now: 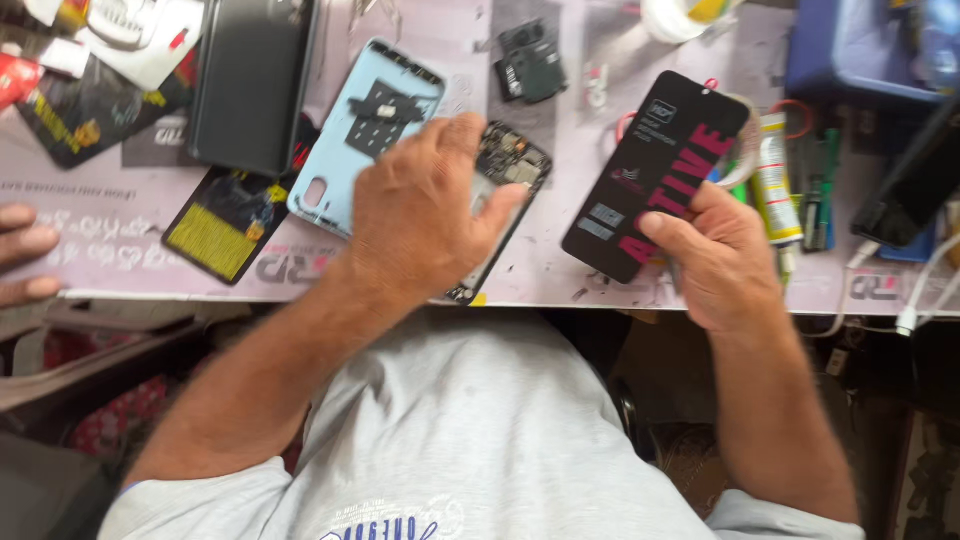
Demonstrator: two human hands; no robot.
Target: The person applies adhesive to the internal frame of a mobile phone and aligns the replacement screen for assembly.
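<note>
Two hands: both at work over a pale printed bench mat (560,270) at mid-frame.
Left hand (420,215): centre of the frame, palm down, fingers curled and clamped on an opened phone body.
Opened phone body (510,165): dark, circuit board exposed, tilted, its lower end at the mat's near edge; mostly hidden under the left hand.
Right hand (725,260): right of centre, thumb and fingers closed on the lower end of a black screen panel.
Black screen panel (655,170): glossy, with pink lettering on it, slanting from the right hand toward the upper right, just beside the phone body.
Light blue back cover (365,130): upper centre-left, inner side up, touching the left hand's far side.
Black phone (250,80): upper left, face down.
Small black module (530,62): top centre, lying apart.
Glue tube (775,180): right, behind the right hand.
Another person's fingers (25,255): far left edge, resting on the mat.
Shirt (470,440): light grey, lower centre.
</note>
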